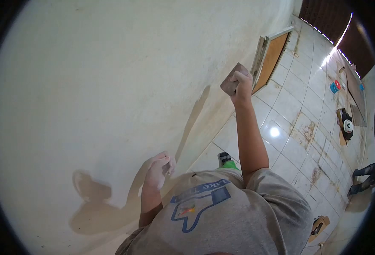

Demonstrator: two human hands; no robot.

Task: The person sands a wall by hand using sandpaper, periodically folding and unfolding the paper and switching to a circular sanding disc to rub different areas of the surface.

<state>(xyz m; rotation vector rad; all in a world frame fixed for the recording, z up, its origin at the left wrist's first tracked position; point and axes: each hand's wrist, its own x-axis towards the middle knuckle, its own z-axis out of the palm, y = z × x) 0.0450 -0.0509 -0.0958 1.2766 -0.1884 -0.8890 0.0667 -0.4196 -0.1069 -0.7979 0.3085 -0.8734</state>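
Observation:
My right hand (241,85) is closed on a flat, brownish-grey rectangle of sandpaper (230,84), held out at arm's length in front of the pale wall. Thumb and fingers clasp the sheet near its right edge. Lower down and to the left, my left hand (158,170), coated in white dust, is raised close to the wall (111,85) with its fingers curled in. Whatever may be in those fingers is hidden, so I cannot tell what it is. Shadows of my arm and head fall across the wall.
Beside my right hand a wooden panel in a pale frame (274,55) leans by the wall. Stained white tiles (293,110) cover the floor. Farther right are a blue-and-red container (335,86), a white round object on a black thing (347,126), and another person's legs (366,176).

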